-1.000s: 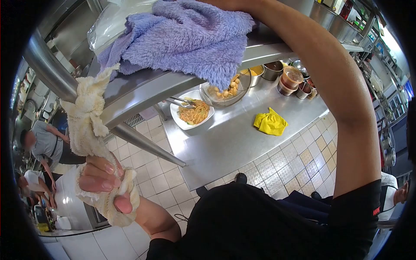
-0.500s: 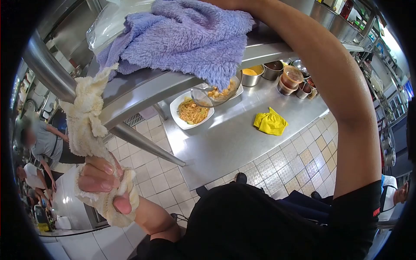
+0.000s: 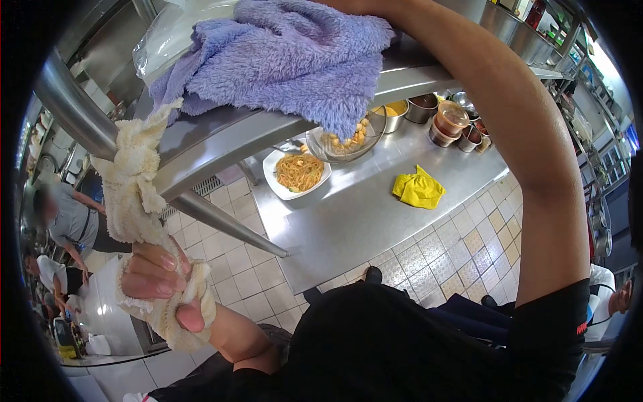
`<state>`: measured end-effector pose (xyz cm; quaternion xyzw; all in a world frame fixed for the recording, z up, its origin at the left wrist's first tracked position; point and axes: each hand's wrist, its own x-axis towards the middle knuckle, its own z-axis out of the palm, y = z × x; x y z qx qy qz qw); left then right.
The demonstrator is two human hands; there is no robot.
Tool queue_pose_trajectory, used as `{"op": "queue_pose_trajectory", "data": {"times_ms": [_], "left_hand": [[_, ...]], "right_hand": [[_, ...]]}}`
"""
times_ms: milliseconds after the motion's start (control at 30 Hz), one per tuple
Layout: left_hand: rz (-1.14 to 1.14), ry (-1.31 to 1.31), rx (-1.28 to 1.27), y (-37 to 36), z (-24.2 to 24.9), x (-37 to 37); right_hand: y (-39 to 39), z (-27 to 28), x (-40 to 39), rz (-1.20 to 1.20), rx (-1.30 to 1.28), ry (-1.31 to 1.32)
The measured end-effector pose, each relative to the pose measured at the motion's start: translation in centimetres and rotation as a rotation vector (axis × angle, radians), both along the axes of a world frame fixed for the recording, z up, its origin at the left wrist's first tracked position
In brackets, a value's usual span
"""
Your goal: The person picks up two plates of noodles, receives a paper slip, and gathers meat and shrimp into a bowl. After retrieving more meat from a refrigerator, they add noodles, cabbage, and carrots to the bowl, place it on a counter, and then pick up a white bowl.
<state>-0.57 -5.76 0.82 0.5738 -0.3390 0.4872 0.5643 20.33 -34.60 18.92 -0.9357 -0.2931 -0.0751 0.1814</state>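
At the lower left, my left hand [image 3: 157, 278] is closed round a cream towel [image 3: 134, 174], which is knotted to the metal post above it. My right arm reaches up over the steel shelf [image 3: 234, 144], and its hand is outside the top of the view. A fluffy purple cloth [image 3: 281, 67] lies on the shelf near that arm and hangs over the edge. Below, a wire strainer [image 3: 348, 155] with pale food pieces hangs beside a white square bowl [image 3: 284, 194] of noodles; what holds the strainer is hidden.
On the steel counter [image 3: 341, 224] lie a yellow cloth [image 3: 418, 187] and several metal pots and sauce containers [image 3: 450, 120]. A clear plastic bag [image 3: 167, 40] is on the shelf. Co-workers [image 3: 70, 214] stand at left; another person [image 3: 606, 301] is at right.
The strainer has moved right, away from the bowl, showing more of the noodles. The co-workers at left have shifted slightly. My left hand and right arm are nearly unmoved.
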Motion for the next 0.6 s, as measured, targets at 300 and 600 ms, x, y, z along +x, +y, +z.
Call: {"op": "queue_pose_trajectory", "data": {"times_ms": [300, 600], "left_hand": [[0.101, 0.035, -0.025, 0.23, -0.45, -0.19], [0.217, 0.043, -0.02, -0.5, 0.11, -0.25]], "right_hand": [[0.01, 0.07, -0.48, -0.017, 0.006, -0.005], [0.02, -0.01, -0.4, 0.005, 0.011, -0.028]]}}
